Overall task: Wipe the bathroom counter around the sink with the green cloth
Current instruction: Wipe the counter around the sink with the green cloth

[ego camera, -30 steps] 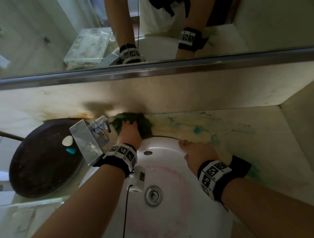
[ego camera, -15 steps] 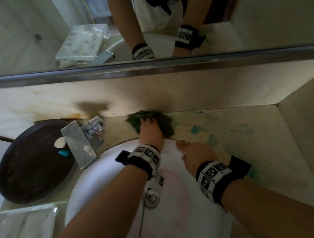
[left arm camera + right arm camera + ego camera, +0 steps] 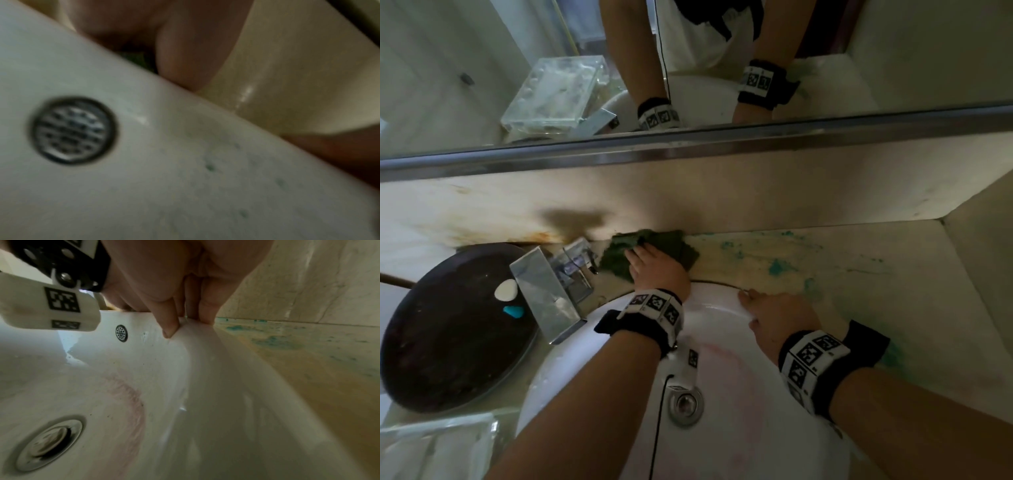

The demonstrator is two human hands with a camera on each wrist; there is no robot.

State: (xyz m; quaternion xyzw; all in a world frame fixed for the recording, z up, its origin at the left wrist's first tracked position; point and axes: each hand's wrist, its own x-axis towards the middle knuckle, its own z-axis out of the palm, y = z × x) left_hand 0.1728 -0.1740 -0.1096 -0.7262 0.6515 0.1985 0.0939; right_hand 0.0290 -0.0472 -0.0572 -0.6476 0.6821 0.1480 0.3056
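Observation:
The dark green cloth [image 3: 674, 245] lies bunched on the beige counter [image 3: 859, 274] behind the white sink [image 3: 739, 445], against the back wall and just right of the chrome faucet [image 3: 548, 294]. My left hand [image 3: 640, 253] presses down on the cloth, its fingertips partly under a fold. The blurred left wrist view shows that hand [image 3: 174, 48] above the sink rim with a sliver of cloth [image 3: 133, 56] under it. My right hand [image 3: 753, 301] rests on the sink's back rim and holds nothing. Its fingertips [image 3: 205, 318] touch the rim top and the thumb presses the inner wall.
Teal stains [image 3: 777, 267] spread over the counter right of the cloth. A dark round tray [image 3: 448, 359] with a white and a teal piece sits left of the faucet. A clear plastic box [image 3: 431, 442] is at the lower left. A mirror [image 3: 482, 68] hangs above the backsplash.
My left hand slid the cloth right along the back wall, then back left toward the faucet. The right hand stayed on the sink rim.

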